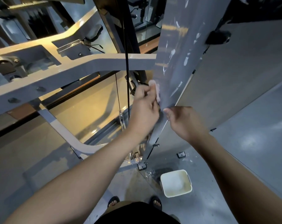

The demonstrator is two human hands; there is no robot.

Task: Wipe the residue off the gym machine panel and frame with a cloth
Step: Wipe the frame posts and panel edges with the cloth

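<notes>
Gripping a bunched pink cloth in the curled left hand at centre frame, pressing it to the grey panel, pinching that panel's edge just below with the right hand, white residue streaked higher up, grey frame beyond at left.

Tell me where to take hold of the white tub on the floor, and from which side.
Best by its rim, from above: the white tub stands upright and open-topped on the floor, its near and right walls free. Keep it level; it seems to hold something pale.
</notes>
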